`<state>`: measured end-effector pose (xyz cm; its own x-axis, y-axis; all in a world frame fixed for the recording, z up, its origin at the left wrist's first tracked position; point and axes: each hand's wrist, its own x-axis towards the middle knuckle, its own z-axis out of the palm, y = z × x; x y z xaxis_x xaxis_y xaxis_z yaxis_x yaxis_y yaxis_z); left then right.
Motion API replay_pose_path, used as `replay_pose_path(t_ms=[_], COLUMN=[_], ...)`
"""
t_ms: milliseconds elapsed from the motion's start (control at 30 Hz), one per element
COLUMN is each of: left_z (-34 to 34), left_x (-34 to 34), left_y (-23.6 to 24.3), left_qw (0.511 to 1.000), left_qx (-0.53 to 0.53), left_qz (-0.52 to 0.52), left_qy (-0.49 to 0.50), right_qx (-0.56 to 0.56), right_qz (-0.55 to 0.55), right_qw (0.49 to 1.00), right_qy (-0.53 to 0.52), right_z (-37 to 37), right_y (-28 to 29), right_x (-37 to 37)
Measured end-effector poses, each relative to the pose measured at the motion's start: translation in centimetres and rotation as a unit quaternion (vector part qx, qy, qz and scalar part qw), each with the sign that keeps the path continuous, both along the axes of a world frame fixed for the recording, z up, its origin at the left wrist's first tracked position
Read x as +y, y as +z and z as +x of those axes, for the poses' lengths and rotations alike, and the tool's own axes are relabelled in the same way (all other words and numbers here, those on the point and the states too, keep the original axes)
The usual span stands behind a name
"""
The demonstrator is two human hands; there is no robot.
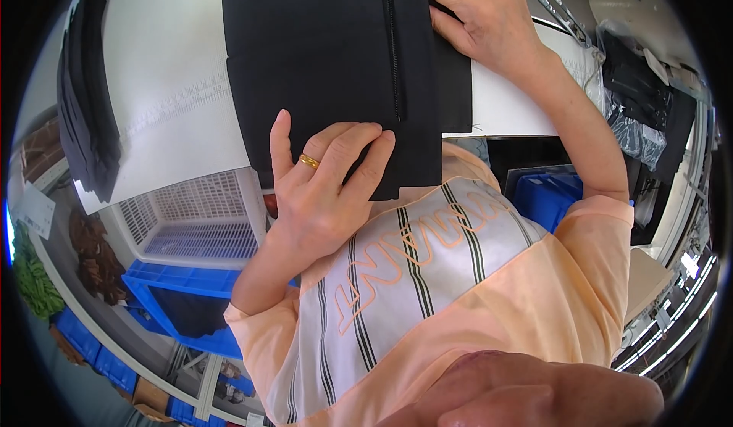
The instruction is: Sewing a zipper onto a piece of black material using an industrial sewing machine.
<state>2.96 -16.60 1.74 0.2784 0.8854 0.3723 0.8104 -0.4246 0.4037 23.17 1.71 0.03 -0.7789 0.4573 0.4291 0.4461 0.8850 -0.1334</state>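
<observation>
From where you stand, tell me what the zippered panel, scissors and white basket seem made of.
Zippered panel: probably matte black cloth, by its dull face and faint creases. Scissors: shiny metal, possibly steel, by their bright glints. White basket: likely smooth moulded plastic, by its regular lattice walls.

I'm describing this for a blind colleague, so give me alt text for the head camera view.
A person's left hand, with a gold ring, and right hand touch black fabric with a zipper on a white table. Scissors lie at upper right, a white basket at left.
</observation>
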Motion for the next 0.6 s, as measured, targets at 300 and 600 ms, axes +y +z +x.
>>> replay_pose_path(t_ms=[300,600], left_z=[0.0,0.0], left_x=[0.2,0.1], left_y=[-0.4,-0.6], left_qw=[1.000,1.000], left_qx=[-0.004,-0.001], left_qz=[0.006,0.008], left_qy=[-0.001,0.001], right_qx=[-0.033,-0.039], right_qz=[-0.006,-0.001], right_qw=[0.999,0.999], right_qy=[-0.015,-0.010], right_z=[-0.1,0.0], right_y=[1.1,1.1], right_x=[-0.3,0.0])
